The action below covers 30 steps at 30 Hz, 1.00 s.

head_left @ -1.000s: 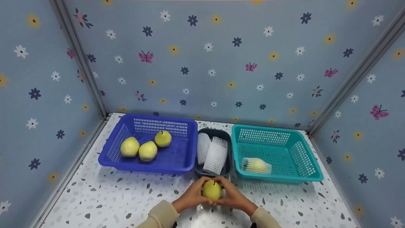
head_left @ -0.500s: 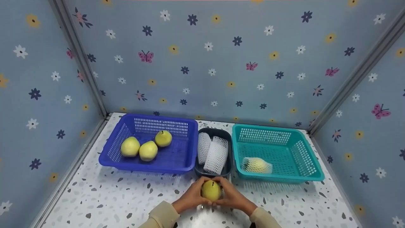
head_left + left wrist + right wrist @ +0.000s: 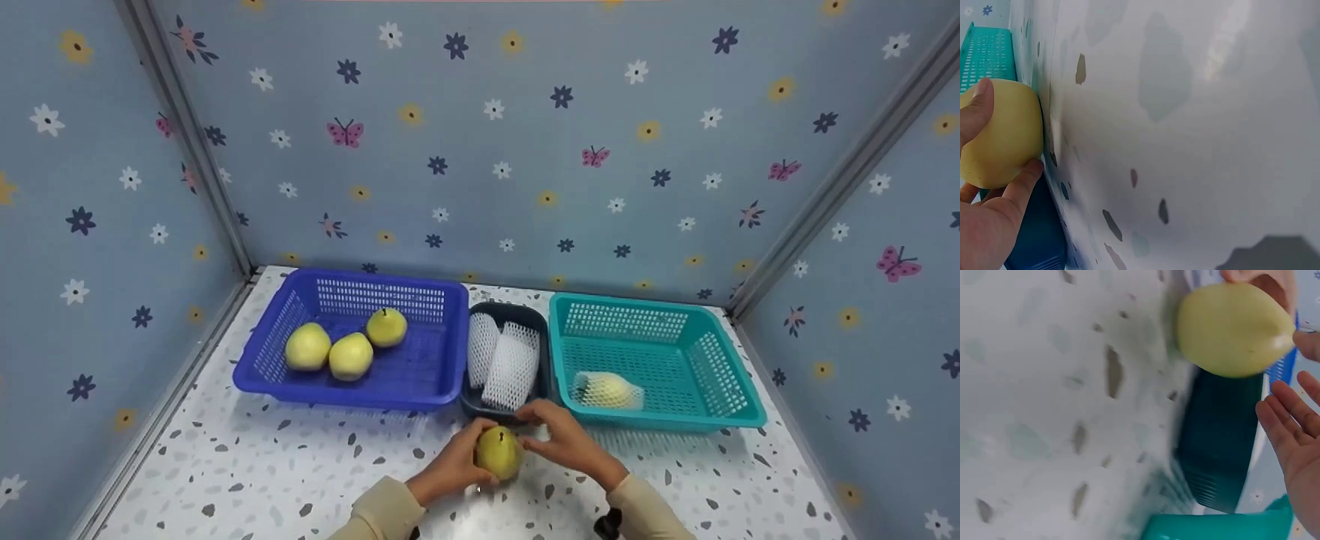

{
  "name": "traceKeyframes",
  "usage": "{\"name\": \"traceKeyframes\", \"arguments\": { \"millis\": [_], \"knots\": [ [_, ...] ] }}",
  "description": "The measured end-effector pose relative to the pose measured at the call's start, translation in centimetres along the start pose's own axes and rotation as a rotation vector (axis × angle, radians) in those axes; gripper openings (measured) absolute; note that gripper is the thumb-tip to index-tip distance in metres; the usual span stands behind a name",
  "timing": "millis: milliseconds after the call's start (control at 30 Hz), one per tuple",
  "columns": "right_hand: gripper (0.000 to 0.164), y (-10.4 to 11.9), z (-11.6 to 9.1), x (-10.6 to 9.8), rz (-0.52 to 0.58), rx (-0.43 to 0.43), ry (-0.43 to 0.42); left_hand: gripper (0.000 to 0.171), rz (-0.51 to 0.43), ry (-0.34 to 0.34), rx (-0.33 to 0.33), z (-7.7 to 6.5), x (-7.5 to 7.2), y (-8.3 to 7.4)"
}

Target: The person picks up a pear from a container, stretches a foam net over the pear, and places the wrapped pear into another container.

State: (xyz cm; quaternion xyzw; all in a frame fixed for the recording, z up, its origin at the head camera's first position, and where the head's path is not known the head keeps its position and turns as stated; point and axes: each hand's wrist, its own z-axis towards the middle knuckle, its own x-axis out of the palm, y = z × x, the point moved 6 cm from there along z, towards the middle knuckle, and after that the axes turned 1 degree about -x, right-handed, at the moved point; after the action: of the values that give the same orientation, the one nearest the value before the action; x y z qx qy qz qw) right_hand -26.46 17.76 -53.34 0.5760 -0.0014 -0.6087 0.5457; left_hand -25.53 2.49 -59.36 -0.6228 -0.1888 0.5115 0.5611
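A yellow-green pear point(image 3: 499, 454) with a dark stem stands upright on the speckled table, close in front of the dark bin point(image 3: 474, 409). My left hand point(image 3: 457, 463) grips it from the left, thumb on the near side and fingers round the far side; in the left wrist view the thumb point(image 3: 979, 107) presses on its skin. My right hand point(image 3: 564, 441) is at the pear's right with its fingers spread and nothing held. In the right wrist view those fingers point(image 3: 1283, 416) are apart from the pear point(image 3: 1230, 329). White foam net sleeves point(image 3: 511, 367) lie in the dark bin.
To the left stands a blue basket point(image 3: 420, 401) with three bare pears point(image 3: 351, 357). A teal basket point(image 3: 667, 421) on the right contains one pear in a foam net point(image 3: 609, 391). Flower-patterned walls point(image 3: 480, 150) enclose the back and sides of the speckled table point(image 3: 300, 465).
Both hands were holding the pear earlier. My right hand has let go and moved to the right and slightly up, while the left hand keeps its grip.
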Motion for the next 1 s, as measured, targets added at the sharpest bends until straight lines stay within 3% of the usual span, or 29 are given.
{"name": "traceKeyframes", "arguments": {
  "millis": [133,500,667,1000],
  "knots": [
    [0.029,0.0,1.3,-1.1,-0.125,-0.023,-0.101,0.074,0.008,0.008,-0.006,0.0,0.0,0.1],
    [0.053,-1.8,4.5,0.7,-0.477,0.082,-0.109,0.075,0.039,0.0,-0.006,0.2,-0.2,-0.1],
    [0.058,-2.6,5.0,1.1,-0.484,0.166,-0.1,0.075,0.038,-0.008,-0.02,0.0,0.0,0.1],
    [0.069,-3.4,6.2,1.1,-0.484,0.246,-0.043,0.074,0.013,-0.012,-0.027,0.0,0.1,0.1]
  ]
}}
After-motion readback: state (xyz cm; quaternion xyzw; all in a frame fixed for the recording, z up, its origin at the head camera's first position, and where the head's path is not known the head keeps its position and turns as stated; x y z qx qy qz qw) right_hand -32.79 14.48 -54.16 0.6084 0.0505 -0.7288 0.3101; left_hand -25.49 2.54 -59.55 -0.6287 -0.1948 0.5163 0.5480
